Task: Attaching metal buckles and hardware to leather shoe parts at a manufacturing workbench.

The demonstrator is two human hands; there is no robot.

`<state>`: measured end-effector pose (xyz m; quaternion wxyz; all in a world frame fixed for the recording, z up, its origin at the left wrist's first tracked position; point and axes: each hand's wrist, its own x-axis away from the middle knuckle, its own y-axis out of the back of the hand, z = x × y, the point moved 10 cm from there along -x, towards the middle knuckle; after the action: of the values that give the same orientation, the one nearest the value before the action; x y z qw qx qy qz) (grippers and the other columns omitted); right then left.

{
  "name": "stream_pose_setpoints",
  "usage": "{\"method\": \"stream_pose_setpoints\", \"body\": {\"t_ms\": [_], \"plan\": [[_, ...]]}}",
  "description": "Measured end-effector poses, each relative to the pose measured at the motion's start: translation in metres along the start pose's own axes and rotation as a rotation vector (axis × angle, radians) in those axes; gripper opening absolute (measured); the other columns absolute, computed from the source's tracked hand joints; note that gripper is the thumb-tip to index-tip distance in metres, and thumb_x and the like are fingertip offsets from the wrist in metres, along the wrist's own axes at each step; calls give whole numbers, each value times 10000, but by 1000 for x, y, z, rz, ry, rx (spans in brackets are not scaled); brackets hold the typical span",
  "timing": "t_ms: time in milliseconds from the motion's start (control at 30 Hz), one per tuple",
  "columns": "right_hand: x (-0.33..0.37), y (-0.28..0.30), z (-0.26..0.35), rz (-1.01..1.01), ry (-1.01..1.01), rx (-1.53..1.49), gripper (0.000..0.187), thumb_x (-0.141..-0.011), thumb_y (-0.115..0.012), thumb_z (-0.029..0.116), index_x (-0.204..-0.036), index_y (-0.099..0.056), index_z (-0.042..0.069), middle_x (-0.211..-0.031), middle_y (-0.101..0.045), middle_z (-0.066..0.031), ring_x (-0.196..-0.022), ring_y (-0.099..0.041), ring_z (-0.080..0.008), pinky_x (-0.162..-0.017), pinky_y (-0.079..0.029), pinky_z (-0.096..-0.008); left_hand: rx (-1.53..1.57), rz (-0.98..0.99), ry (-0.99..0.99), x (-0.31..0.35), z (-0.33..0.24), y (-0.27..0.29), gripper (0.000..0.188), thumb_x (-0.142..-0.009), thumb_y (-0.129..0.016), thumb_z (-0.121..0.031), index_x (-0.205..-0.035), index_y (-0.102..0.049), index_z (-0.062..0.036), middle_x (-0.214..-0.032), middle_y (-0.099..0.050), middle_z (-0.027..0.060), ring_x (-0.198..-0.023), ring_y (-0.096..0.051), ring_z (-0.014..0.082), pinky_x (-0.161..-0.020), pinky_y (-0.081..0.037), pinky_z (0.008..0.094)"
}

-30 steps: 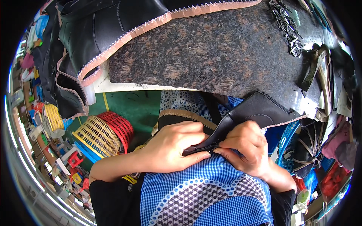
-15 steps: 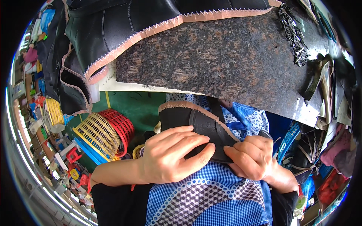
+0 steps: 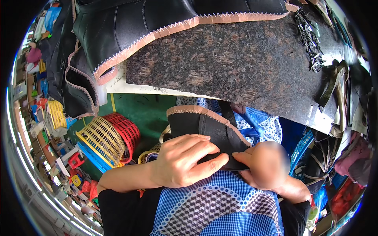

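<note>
"Where does the work sit?"

"The curved black leather-look panel with a tan, zigzag-stitched border lies a little toward four o'clock from the view's centre, nearer the person than the mottled brown-and-black stone-like tabletop. The blue checked cloth apron is at its six o'clock; whether they touch cannot be told."

"And the grip on each side?"

"The person's bare left hand lays its fingers and thumb against the panel, with a gap between thumb and forefinger; whether it closes around the material is hidden. The bare right hand, at the left one's three o'clock, is partly blurred, but its thumb rests on the panel and it seems to be pinching the lower edge."

"How is that best done?"

"Probably with the two thumb tips close together, as they are now, so the short stretch between them is supported. The left fingers would do well to lie flat, spreading pressure so the black surface does not crease. A light, even pinch on the right seems wise, with the stitched border at twelve o'clock left free of any pull."
</note>
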<state>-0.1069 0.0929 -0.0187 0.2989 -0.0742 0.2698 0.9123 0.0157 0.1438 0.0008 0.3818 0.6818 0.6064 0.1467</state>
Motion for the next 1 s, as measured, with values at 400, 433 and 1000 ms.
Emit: {"method": "stream_pose_setpoints", "body": {"t_ms": [400, 433, 1000], "plan": [[-22, -4, 3, 95, 77, 49, 311, -692, -735, 135, -976, -732, 10, -892, -688, -90, -672, -651, -183, -535, -546, -298, -14, 46, -164, 0, -3, 1, 229, -740, -755, -149, -958, -779, -81, -884, -732, 83, -792, -728, 200, -773, -648, 363], [-22, -5, 3, 117, 85, 49, 332, -673, -736, 145, -980, -734, 17, -913, -687, -90, -723, -661, -188, -553, -558, -301, -12, 47, -163, 0, -3, 1, 229, -740, -755, -149, -958, -779, -81, -884, -732, 83, -792, -728, 200, -773, -648, 363], [-33, -10, -3, 127, -31, -76, 412, -625, -796, 124, -1015, -735, 4, -1012, -658, -106, -867, -640, -263, -703, -575, -374, -28, 15, -131, 15, 2, 14, 153, -795, -758, -100, -947, -742, -83, -957, -758, 98, -843, -747, 208, -738, -640, 334]]}}
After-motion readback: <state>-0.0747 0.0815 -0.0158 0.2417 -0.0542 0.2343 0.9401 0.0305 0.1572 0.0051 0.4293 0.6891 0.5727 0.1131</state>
